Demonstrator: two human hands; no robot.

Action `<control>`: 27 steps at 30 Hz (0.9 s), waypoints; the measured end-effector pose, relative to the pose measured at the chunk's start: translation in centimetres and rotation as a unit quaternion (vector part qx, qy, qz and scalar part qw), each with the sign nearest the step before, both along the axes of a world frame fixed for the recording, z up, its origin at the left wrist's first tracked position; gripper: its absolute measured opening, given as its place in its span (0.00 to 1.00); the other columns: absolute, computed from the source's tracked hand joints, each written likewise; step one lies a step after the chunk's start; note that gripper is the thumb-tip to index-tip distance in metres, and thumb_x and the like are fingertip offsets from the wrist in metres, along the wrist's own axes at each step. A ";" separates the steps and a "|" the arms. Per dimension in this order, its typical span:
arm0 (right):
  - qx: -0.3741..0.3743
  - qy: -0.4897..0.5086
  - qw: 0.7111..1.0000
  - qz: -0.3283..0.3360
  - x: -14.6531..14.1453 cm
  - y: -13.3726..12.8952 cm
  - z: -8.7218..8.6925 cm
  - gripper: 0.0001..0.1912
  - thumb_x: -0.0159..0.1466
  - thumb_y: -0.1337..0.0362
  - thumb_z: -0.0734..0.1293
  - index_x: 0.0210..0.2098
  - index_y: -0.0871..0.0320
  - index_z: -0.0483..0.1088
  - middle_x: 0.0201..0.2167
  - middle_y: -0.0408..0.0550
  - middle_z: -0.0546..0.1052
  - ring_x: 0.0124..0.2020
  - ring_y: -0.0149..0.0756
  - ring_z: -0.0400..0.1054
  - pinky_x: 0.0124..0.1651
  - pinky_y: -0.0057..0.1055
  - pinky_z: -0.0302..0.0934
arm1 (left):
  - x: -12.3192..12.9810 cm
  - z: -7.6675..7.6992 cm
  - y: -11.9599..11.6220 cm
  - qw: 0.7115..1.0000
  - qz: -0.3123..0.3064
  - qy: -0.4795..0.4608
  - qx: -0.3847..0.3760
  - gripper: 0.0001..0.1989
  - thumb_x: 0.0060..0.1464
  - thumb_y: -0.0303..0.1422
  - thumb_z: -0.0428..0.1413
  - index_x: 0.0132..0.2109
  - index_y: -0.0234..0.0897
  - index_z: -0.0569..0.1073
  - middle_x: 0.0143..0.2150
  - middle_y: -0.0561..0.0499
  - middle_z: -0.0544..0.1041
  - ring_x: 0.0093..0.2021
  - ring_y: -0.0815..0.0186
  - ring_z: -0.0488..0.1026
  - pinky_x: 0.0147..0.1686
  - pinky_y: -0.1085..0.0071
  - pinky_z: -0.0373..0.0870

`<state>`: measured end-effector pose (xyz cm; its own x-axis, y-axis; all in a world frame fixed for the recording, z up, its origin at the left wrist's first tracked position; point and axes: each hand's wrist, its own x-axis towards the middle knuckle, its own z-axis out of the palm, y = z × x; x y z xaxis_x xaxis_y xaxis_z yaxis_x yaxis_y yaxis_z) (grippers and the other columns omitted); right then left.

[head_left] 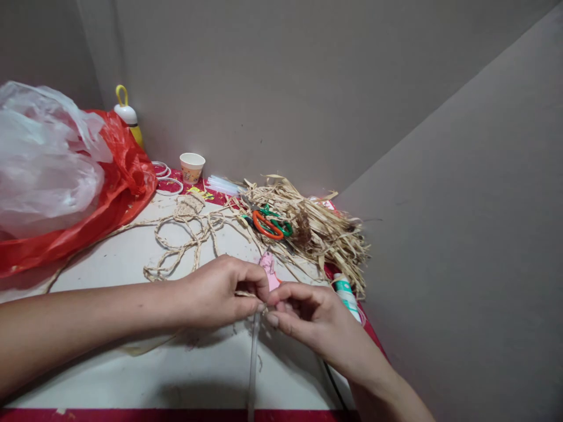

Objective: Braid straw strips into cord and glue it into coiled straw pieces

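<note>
My left hand (229, 290) is closed in a pinch on a tan braided straw cord (180, 225), a short piece of which shows between its fingers. The rest of the cord lies in loose loops behind that hand. My right hand (308, 313) meets it fingertip to fingertip, thumb and forefinger pinched at the cord's small end, mostly hidden by the fingers. Just behind the fingertips lies a pink glue gun (268, 266), partly covered. A clear glue stick (253, 363) runs from beneath my hands toward the near edge of the table.
Scissors with orange and green handles (268, 225) rest by a heap of dry straw (325, 228). A paper cup (192, 168), spare glue sticks (223, 184) and white rings (169, 186) stand behind. Plastic bags (127, 170) fill the left; a thread spool (346, 293) is right, beside the wall.
</note>
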<state>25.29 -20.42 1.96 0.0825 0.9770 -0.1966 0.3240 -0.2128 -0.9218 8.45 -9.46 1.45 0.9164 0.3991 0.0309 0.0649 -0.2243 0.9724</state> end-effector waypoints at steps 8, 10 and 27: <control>0.011 -0.063 0.998 0.013 -1.1 0.0 0.2 0.08 0.55 0.63 0.67 0.22 0.59 0.67 0.17 0.38 0.58 0.21 0.27 0.50 0.22 0.25 0.46 | -0.1 0.4 -0.2 1.000 -0.006 -0.006 0.021 0.06 0.50 0.25 0.55 0.35 0.32 0.77 0.28 0.54 0.76 0.28 0.73 0.69 0.29 0.80 0.64; 0.018 -0.058 0.998 0.001 -0.9 0.0 0.0 0.08 0.55 0.63 0.67 0.23 0.59 0.68 0.17 0.38 0.60 0.21 0.27 0.51 0.23 0.25 0.47 | -0.1 0.7 -0.1 1.000 0.002 -0.014 -0.023 0.07 0.51 0.27 0.55 0.36 0.31 0.77 0.28 0.52 0.76 0.28 0.73 0.69 0.29 0.80 0.64; 0.008 0.015 0.999 -0.029 -1.0 0.1 -0.6 0.09 0.53 0.61 0.72 0.26 0.59 0.71 0.18 0.39 0.64 0.21 0.26 0.52 0.23 0.24 0.49 | 0.0 0.5 0.1 0.998 0.034 -0.017 -0.043 0.08 0.47 0.22 0.55 0.31 0.31 0.79 0.26 0.53 0.79 0.26 0.73 0.72 0.26 0.82 0.64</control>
